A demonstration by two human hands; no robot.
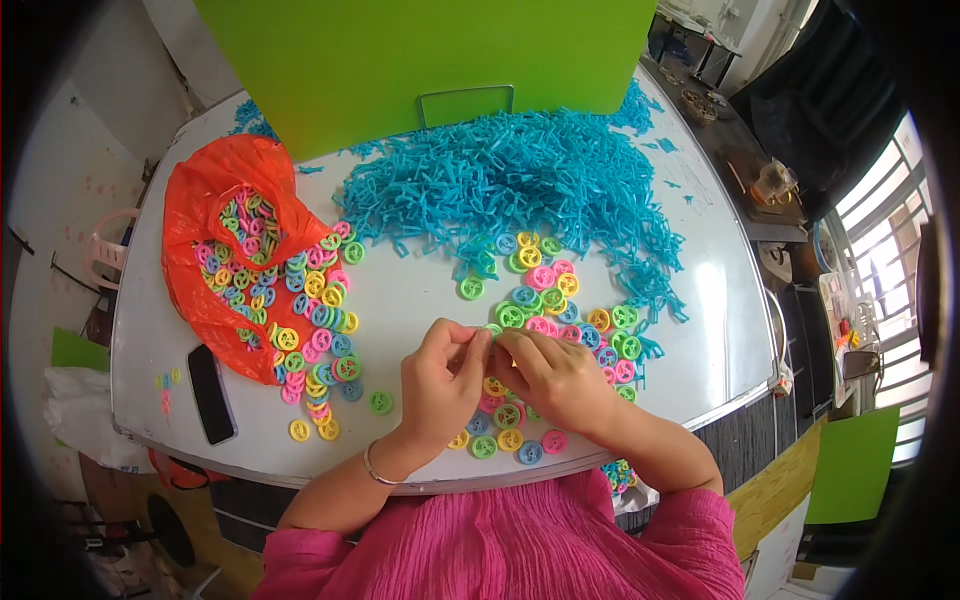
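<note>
My left hand (pixel 440 380) and my right hand (pixel 562 382) meet above the near middle of the table, fingertips pinched together. A small green plastic wheel (pixel 492 328) shows between them, mostly covered by the fingers. Anything else in the pinch is too hidden to make out. Beneath and around my right hand lie many loose plastic wheels (pixel 530 452) in green, pink, yellow and blue. One green wheel (pixel 381 402) rests by itself to the left of my left hand. Beyond both hands spreads a big heap of thin blue plastic pieces (pixel 500 180).
At the left, a red plastic bag (pixel 190 290) lies open, wheels spilling toward me. A dark phone (pixel 211 395) sits by the white table's (pixel 700 370) near left edge. A large green box-like panel (pixel 430 60) with a metal handle stands behind the blue heap.
</note>
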